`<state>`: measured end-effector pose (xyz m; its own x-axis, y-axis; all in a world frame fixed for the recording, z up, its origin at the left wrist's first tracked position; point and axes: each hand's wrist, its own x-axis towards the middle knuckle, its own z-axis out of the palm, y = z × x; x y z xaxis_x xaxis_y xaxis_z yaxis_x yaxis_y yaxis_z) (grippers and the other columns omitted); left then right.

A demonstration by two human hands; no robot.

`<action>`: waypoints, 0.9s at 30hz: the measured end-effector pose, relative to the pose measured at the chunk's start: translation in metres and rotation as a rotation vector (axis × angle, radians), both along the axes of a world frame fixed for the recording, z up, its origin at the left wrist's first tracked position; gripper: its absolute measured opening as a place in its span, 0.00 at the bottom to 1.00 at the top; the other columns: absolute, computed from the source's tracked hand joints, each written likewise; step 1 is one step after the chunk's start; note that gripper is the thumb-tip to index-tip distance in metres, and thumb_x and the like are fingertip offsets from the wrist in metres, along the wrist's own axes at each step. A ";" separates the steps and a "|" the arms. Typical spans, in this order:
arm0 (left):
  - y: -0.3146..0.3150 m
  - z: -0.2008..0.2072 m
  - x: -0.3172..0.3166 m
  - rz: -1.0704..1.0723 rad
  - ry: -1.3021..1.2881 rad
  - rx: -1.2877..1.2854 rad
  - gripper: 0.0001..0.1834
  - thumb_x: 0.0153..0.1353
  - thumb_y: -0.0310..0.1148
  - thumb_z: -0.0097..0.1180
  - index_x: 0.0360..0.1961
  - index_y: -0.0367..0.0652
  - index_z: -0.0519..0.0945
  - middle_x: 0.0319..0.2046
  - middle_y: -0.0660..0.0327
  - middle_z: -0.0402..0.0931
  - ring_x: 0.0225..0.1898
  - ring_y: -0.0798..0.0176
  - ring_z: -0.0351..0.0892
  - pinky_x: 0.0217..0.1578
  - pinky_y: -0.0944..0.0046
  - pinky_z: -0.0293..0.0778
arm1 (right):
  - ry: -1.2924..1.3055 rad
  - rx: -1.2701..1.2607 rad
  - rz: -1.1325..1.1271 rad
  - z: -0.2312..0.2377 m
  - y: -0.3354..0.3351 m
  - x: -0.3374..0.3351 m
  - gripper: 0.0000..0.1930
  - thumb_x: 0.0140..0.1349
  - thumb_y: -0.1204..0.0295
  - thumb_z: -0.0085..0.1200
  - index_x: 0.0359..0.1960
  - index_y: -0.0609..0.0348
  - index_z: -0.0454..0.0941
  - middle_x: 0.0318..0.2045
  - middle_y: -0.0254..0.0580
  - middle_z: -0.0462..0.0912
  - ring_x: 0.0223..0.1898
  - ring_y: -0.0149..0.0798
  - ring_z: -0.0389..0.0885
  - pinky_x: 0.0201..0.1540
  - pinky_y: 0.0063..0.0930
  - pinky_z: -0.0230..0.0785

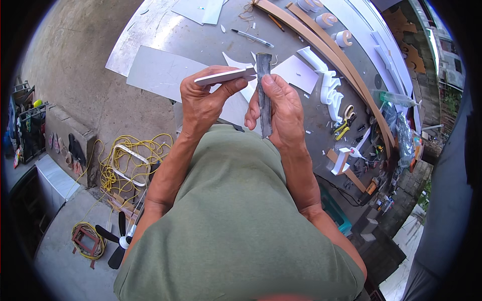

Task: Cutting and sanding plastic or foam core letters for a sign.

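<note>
My left hand (201, 108) pinches a thin white board piece (223, 77) between thumb and fingers, its edge turned toward me. My right hand (287, 108) grips a worn dark grey strip (264, 83), held upright, with the thumb along its face; it resembles a stick wrapped in sandpaper. The tip of the white piece meets or nearly meets the strip's left side; I cannot tell if they touch. Beneath both hands lie white sheets (155, 70) at the near edge of the metal table (145, 30).
A pen (252, 38), long curved brown strips (321, 42), tape rolls (326, 20), a white folded strip (329, 90) and yellow-handled pliers (343, 131) lie on the table. On the left floor are tangled yellow cord (113, 165) and a black-bladed fan (122, 241).
</note>
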<state>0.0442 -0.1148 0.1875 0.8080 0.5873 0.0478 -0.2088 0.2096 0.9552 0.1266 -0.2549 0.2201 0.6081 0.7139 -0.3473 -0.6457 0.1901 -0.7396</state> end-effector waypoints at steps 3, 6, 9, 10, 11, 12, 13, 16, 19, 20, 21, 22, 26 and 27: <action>-0.002 0.002 0.000 -0.009 0.003 -0.017 0.11 0.55 0.17 0.68 0.41 0.36 0.87 0.35 0.58 0.87 0.38 0.68 0.85 0.41 0.69 0.81 | 0.038 0.014 -0.017 -0.004 0.002 0.000 0.13 0.76 0.61 0.46 0.39 0.58 0.69 0.17 0.43 0.78 0.14 0.36 0.77 0.18 0.29 0.72; -0.002 -0.001 0.000 -0.015 -0.002 -0.013 0.12 0.55 0.17 0.68 0.41 0.36 0.87 0.35 0.58 0.87 0.38 0.69 0.84 0.42 0.69 0.81 | 0.057 0.024 -0.022 -0.003 0.003 -0.003 0.13 0.76 0.61 0.47 0.38 0.57 0.69 0.17 0.42 0.77 0.13 0.35 0.76 0.17 0.28 0.71; -0.003 -0.002 0.001 -0.008 -0.012 0.000 0.11 0.56 0.17 0.68 0.41 0.36 0.86 0.35 0.58 0.87 0.38 0.68 0.85 0.42 0.68 0.82 | 0.038 -0.020 -0.018 -0.004 0.003 -0.001 0.13 0.75 0.61 0.49 0.37 0.58 0.70 0.15 0.41 0.77 0.11 0.33 0.74 0.15 0.26 0.70; -0.003 -0.002 0.001 0.000 -0.007 0.002 0.10 0.56 0.17 0.67 0.41 0.35 0.86 0.34 0.57 0.86 0.38 0.68 0.85 0.41 0.67 0.82 | 0.034 -0.026 -0.011 -0.005 0.004 -0.001 0.13 0.75 0.61 0.50 0.36 0.58 0.70 0.15 0.41 0.76 0.11 0.33 0.74 0.14 0.26 0.69; -0.005 -0.004 0.001 0.001 -0.007 0.002 0.10 0.56 0.17 0.67 0.41 0.35 0.86 0.34 0.57 0.86 0.38 0.68 0.85 0.41 0.67 0.82 | 0.030 -0.031 -0.003 -0.007 0.004 -0.001 0.13 0.74 0.62 0.50 0.36 0.58 0.70 0.15 0.40 0.76 0.10 0.32 0.73 0.13 0.25 0.68; -0.007 -0.006 0.001 0.024 -0.060 -0.105 0.09 0.57 0.18 0.67 0.41 0.34 0.86 0.34 0.57 0.86 0.37 0.67 0.85 0.41 0.66 0.83 | 0.030 -0.031 -0.001 -0.014 0.004 -0.001 0.13 0.74 0.62 0.50 0.36 0.58 0.70 0.15 0.40 0.76 0.10 0.32 0.73 0.13 0.25 0.68; -0.007 -0.007 0.001 0.040 -0.113 -0.215 0.08 0.58 0.19 0.66 0.40 0.34 0.85 0.33 0.56 0.86 0.37 0.67 0.85 0.40 0.65 0.83 | 0.059 -0.136 -0.016 -0.026 0.001 -0.004 0.13 0.74 0.62 0.51 0.36 0.58 0.70 0.14 0.40 0.75 0.10 0.32 0.73 0.13 0.25 0.68; 0.000 0.008 0.001 0.016 -0.117 -0.217 0.07 0.60 0.21 0.66 0.40 0.32 0.84 0.33 0.55 0.86 0.36 0.66 0.85 0.39 0.65 0.83 | 0.146 -0.268 -0.023 -0.064 -0.013 -0.009 0.13 0.74 0.62 0.51 0.36 0.58 0.71 0.16 0.39 0.77 0.11 0.31 0.73 0.13 0.24 0.69; 0.005 -0.005 0.003 -0.061 -0.021 -0.295 0.08 0.62 0.26 0.66 0.38 0.32 0.83 0.31 0.55 0.85 0.32 0.66 0.85 0.34 0.66 0.83 | -0.138 -0.156 -0.072 -0.055 -0.009 -0.003 0.15 0.74 0.59 0.52 0.37 0.58 0.73 0.24 0.37 0.80 0.21 0.30 0.80 0.25 0.23 0.73; 0.004 -0.009 0.004 -0.092 -0.007 -0.394 0.09 0.62 0.28 0.66 0.38 0.31 0.83 0.31 0.55 0.85 0.31 0.66 0.84 0.33 0.66 0.82 | -0.139 -0.155 -0.075 -0.051 -0.007 0.001 0.15 0.74 0.59 0.52 0.37 0.58 0.73 0.24 0.37 0.80 0.21 0.30 0.80 0.25 0.23 0.73; 0.005 -0.012 0.002 -0.076 0.003 -0.425 0.09 0.63 0.28 0.66 0.39 0.31 0.82 0.31 0.56 0.84 0.30 0.67 0.83 0.30 0.66 0.81 | -0.249 -0.156 -0.063 -0.045 -0.005 0.005 0.16 0.73 0.58 0.53 0.37 0.58 0.74 0.24 0.37 0.80 0.22 0.30 0.80 0.26 0.23 0.72; 0.007 -0.011 0.002 -0.077 0.004 -0.424 0.09 0.63 0.28 0.66 0.39 0.31 0.82 0.31 0.56 0.84 0.30 0.67 0.83 0.30 0.66 0.81 | -0.357 -0.157 -0.049 -0.038 -0.002 0.007 0.17 0.72 0.56 0.54 0.36 0.58 0.74 0.25 0.36 0.81 0.23 0.29 0.79 0.28 0.23 0.72; 0.012 -0.008 0.003 -0.117 0.004 -0.578 0.09 0.63 0.28 0.65 0.40 0.33 0.82 0.33 0.56 0.83 0.31 0.66 0.83 0.29 0.65 0.80 | -0.327 -0.119 -0.054 -0.021 -0.001 0.015 0.17 0.71 0.55 0.54 0.35 0.57 0.75 0.23 0.34 0.79 0.21 0.25 0.76 0.25 0.19 0.69; 0.012 -0.007 0.003 -0.128 0.010 -0.610 0.09 0.62 0.28 0.65 0.39 0.34 0.82 0.33 0.56 0.83 0.31 0.66 0.83 0.29 0.65 0.80 | -0.347 -0.122 -0.053 -0.024 0.003 0.014 0.18 0.72 0.54 0.54 0.34 0.56 0.75 0.21 0.32 0.78 0.19 0.23 0.73 0.22 0.17 0.66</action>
<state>0.0476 -0.1027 0.1801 0.8723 0.4054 -0.2736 -0.1379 0.7406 0.6576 0.1411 -0.2523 0.1959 0.7392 0.6446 -0.1951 -0.3446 0.1132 -0.9319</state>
